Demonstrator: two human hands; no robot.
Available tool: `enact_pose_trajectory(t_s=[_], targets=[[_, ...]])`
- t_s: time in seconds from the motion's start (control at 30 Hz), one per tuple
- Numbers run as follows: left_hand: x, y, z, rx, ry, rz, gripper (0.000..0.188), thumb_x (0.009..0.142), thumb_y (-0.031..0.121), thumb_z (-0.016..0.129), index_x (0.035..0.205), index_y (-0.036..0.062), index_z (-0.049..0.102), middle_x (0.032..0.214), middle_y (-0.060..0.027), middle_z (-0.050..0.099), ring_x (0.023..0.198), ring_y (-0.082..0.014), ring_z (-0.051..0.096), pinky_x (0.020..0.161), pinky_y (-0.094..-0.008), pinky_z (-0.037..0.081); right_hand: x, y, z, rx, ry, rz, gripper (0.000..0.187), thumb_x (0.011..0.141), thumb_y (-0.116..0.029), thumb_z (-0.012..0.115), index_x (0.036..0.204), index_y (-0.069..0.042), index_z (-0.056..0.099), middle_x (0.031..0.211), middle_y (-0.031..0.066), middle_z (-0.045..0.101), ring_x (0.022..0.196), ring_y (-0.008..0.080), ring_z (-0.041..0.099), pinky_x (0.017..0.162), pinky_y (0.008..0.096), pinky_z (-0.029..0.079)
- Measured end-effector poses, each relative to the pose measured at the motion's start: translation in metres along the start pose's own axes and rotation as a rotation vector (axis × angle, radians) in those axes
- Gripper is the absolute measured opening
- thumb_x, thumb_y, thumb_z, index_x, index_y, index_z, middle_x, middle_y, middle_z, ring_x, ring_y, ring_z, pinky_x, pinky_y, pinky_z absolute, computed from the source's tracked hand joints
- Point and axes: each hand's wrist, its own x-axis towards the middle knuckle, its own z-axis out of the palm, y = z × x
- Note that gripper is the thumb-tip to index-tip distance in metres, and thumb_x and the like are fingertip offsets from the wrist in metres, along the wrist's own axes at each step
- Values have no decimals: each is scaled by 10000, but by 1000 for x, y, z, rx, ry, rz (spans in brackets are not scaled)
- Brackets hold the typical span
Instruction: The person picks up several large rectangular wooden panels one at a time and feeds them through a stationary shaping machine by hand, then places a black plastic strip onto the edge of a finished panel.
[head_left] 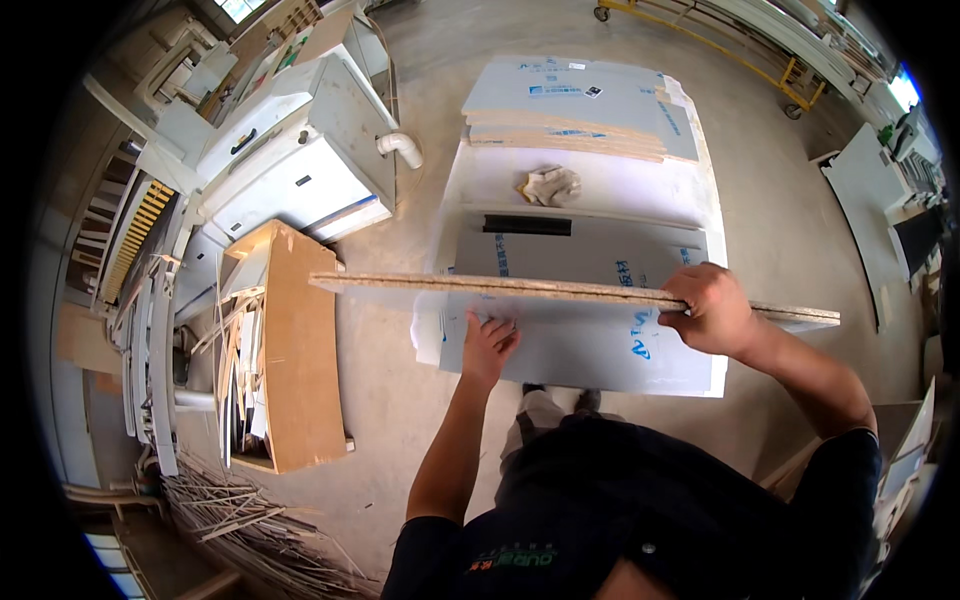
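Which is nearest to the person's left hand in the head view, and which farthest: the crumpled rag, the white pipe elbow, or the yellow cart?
From the left hand:
1. Crumpled rag, ahead on the white panel.
2. White pipe elbow, ahead-left on the machine.
3. Yellow cart, far ahead-right by the wall.

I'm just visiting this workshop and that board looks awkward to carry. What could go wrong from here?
The long board is held on edge, gripped only by the right hand near one end, while the left hand presses its face; the far end could dip or swing. That end hangs close to the wooden scrap bin and might knock it. The raw chipboard edge under the fingers could splinter them.
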Motion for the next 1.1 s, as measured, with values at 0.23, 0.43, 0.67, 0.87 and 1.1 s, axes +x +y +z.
enact_pose_trajectory(t_s=[0.23,0.43,0.67,0.87,1.1], targets=[[-84,123,53,885,-756,166,305,892,200,630,1107,-16,626,903,-112,705,787,-212,688,653,-290,538,4,19,12,-34,-51,58,245,583,-84,775,741,-59,590,703,87,576,684,311,589,619,406,473],[13,227,202,1526,-841,631,177,820,196,700,899,43,659,792,-74,696,660,-195,654,578,-290,492,3,34,10,3,-42,114,254,575,-71,766,774,-70,609,715,51,594,665,263,605,629,378,476],[242,137,154,2550,-859,571,263,820,207,587,963,1,666,1011,-237,642,953,-387,617,839,-483,499,-7,17,20,-124,56,175,307,600,-114,735,885,-76,627,822,65,628,776,249,629,687,379,496],[266,109,136,2780,-982,451,297,772,162,595,1012,4,670,1054,-213,653,971,-363,644,840,-455,524,-30,0,37,-86,111,250,221,670,-151,715,827,-83,575,747,49,547,741,237,595,675,353,479],[211,178,192,2131,-430,1050,290,770,105,555,1043,19,599,968,-225,637,889,-410,626,784,-489,503,-29,11,31,-183,135,201,312,610,-164,716,887,-67,609,788,83,577,749,281,597,670,395,479]])
